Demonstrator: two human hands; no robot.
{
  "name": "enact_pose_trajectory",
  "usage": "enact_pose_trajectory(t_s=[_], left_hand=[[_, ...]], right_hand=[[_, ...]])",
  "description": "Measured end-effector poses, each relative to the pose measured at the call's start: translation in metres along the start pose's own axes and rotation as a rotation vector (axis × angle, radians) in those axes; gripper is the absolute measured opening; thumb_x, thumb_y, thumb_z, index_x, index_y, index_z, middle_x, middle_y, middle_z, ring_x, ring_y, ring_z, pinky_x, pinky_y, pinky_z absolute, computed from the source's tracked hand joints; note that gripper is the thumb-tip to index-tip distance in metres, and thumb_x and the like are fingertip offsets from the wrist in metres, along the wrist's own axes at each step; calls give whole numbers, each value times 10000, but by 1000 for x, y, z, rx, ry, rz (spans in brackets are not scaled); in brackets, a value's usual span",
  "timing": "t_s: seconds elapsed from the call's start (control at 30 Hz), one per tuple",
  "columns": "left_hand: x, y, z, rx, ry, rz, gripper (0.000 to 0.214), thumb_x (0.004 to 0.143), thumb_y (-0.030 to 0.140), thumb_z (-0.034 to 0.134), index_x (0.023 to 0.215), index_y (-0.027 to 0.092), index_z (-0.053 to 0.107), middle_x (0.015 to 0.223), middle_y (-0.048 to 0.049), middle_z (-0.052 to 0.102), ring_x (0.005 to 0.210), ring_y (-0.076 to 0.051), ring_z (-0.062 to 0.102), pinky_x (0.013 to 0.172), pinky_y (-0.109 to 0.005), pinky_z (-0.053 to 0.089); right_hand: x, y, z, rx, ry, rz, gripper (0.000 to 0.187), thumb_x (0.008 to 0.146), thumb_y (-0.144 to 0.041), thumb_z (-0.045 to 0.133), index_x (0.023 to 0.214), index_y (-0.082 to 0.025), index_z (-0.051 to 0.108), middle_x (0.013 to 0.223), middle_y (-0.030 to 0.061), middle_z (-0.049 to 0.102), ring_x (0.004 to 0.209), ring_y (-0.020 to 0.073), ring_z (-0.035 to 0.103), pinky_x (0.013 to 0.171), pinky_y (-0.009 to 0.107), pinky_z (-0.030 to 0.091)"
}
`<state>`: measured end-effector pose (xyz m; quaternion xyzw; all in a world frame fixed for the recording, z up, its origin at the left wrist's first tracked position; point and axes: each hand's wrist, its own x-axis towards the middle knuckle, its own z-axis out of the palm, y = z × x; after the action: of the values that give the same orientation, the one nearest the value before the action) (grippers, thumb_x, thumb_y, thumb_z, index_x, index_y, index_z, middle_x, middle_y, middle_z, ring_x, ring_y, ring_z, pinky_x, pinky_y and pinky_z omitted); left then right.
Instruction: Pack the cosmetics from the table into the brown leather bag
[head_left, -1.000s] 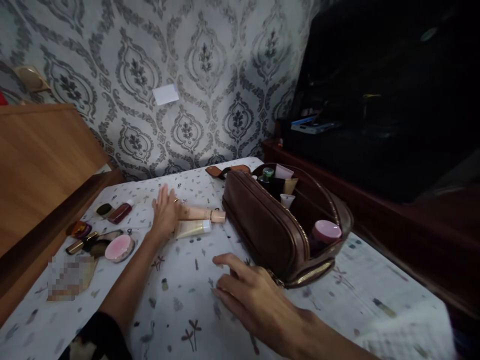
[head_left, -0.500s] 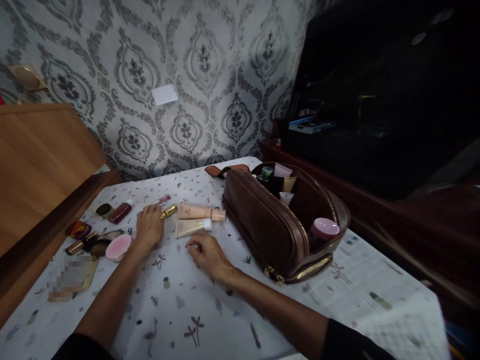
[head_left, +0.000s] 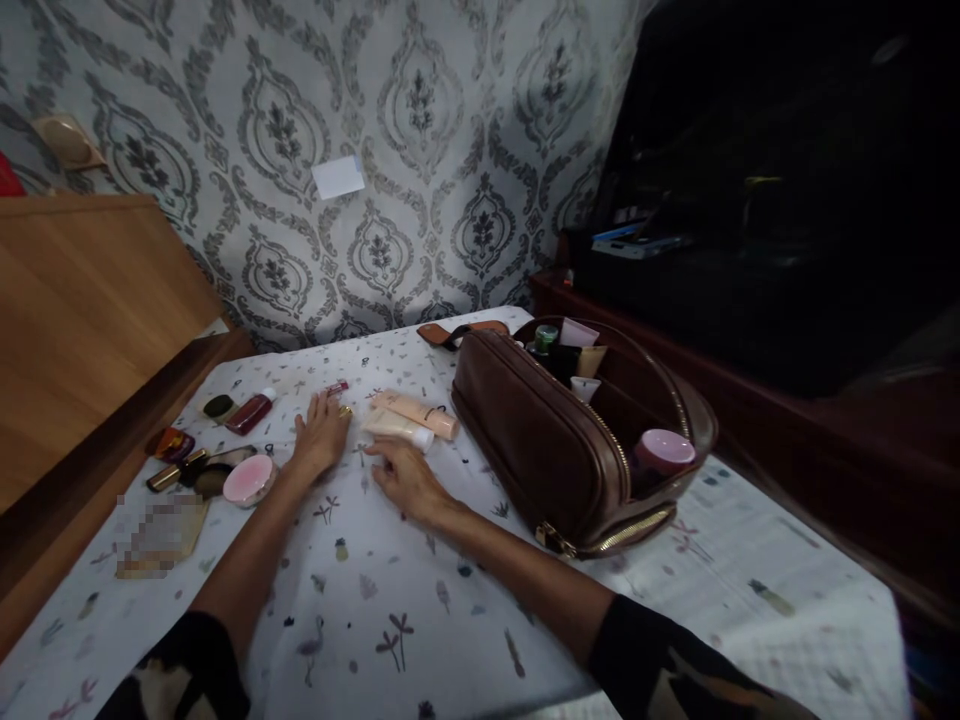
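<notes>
My left hand (head_left: 319,440) lies flat on the patterned cloth with its fingers stretched out. Its fingertips are beside a small gold lipstick (head_left: 345,411) and a pink-capped stick (head_left: 337,388). My right hand (head_left: 405,476) rests on the cloth just right of it, its loosely bent fingers touching the near side of a cream tube (head_left: 397,428). It holds nothing. A peach tube (head_left: 417,413) lies right behind the cream one. An open brown leather toiletry bag (head_left: 547,450) stands to the right. Bottles, tubes and a pink-lidded jar (head_left: 664,450) stand inside it.
To the left lie a pink compact (head_left: 248,479), a dark red bottle (head_left: 250,412), gold-cased items (head_left: 176,470) and a flat card (head_left: 161,535). A wooden headboard (head_left: 82,330) rises on the left. Behind is patterned wallpaper, and dark furniture (head_left: 750,330) stands on the right.
My right hand moved from the bag's front corner leftward to the cream tube. My left hand slid off the tubes to the gold lipstick. Both tubes now lie angled toward the bag.
</notes>
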<state>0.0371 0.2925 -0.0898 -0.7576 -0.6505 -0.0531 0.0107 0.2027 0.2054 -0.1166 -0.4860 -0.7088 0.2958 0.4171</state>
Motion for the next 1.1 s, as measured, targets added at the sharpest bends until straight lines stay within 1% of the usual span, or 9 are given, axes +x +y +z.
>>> enact_pose_trajectory(t_s=[0.17, 0.27, 0.33, 0.43, 0.57, 0.73, 0.87, 1.0, 1.1], left_hand=[[-29, -4, -11, -48, -27, 147, 462, 989, 270, 357, 1428, 165, 453, 1587, -193, 410, 1508, -322, 324, 1165, -578, 333], [-51, 0, -24, -132, -40, 272, 357, 992, 312, 380, 1279, 204, 562, 1336, -115, 655, 1270, -241, 594, 1076, -404, 463], [-60, 3, -29, -206, 21, 294, 353, 1015, 367, 332, 1181, 206, 600, 1166, -96, 718, 1112, -233, 665, 997, -384, 510], [-66, 5, -24, -189, 130, 210, 429, 1009, 391, 352, 1291, 135, 547, 1342, -184, 636, 1294, -302, 566, 1083, -472, 445], [-83, 4, -10, -114, -9, 150, 659, 974, 476, 451, 1482, 64, 377, 1581, -258, 387, 1496, -384, 327, 1175, -576, 321], [-130, -4, -15, -278, -67, 327, 624, 1004, 525, 399, 1520, 174, 370, 1529, -165, 500, 1400, -297, 494, 1147, -471, 414], [-154, -19, -7, -241, 7, 312, 692, 983, 570, 429, 1543, 175, 335, 1580, -173, 428, 1473, -322, 387, 1176, -504, 371], [-167, -29, 9, -207, 119, 373, 553, 996, 487, 448, 1460, 186, 454, 1549, -175, 460, 1459, -326, 395, 1163, -531, 366], [-173, -25, 0, -268, 91, 353, 349, 986, 383, 492, 1272, 218, 605, 1335, -132, 611, 1255, -293, 558, 1036, -460, 475]], right_hand=[[-2, 4, -6, 117, 50, 5, 336, 882, -95, 510, 1130, -191, 716, 1270, 123, 690, 1168, 232, 641, 1021, 411, 497], [-3, 3, -10, 188, 47, 30, 330, 934, -141, 472, 1177, -180, 691, 1220, 114, 712, 1111, 219, 661, 976, 381, 518], [-5, 2, -11, 204, 42, 36, 323, 959, -169, 458, 1189, -183, 684, 1212, 110, 713, 1086, 216, 666, 946, 369, 528], [-7, 3, -12, 196, 43, 36, 316, 980, -192, 445, 1189, -185, 681, 1195, 107, 714, 1049, 210, 668, 927, 362, 530], [-10, 4, -12, 170, 29, -1, 325, 989, -185, 421, 1195, -144, 669, 1222, 137, 700, 1097, 219, 653, 962, 376, 513], [-15, 3, -12, 108, 10, -129, 298, 1002, -219, 446, 1192, -138, 660, 1211, 145, 698, 1156, 241, 638, 1026, 413, 479], [-22, -1, -12, 28, -62, -207, 313, 1020, -271, 450, 1225, -154, 656, 1185, 139, 703, 1131, 251, 636, 1001, 424, 486], [-27, -10, -15, -66, -230, -354, 364, 1012, -360, 522, 1240, -107, 650, 1153, 165, 701, 1121, 260, 618, 978, 404, 477], [-27, -16, -17, -141, -391, -481, 369, 963, -429, 619, 1138, -109, 683, 1026, 138, 711, 1043, 261, 625, 945, 403, 465]])
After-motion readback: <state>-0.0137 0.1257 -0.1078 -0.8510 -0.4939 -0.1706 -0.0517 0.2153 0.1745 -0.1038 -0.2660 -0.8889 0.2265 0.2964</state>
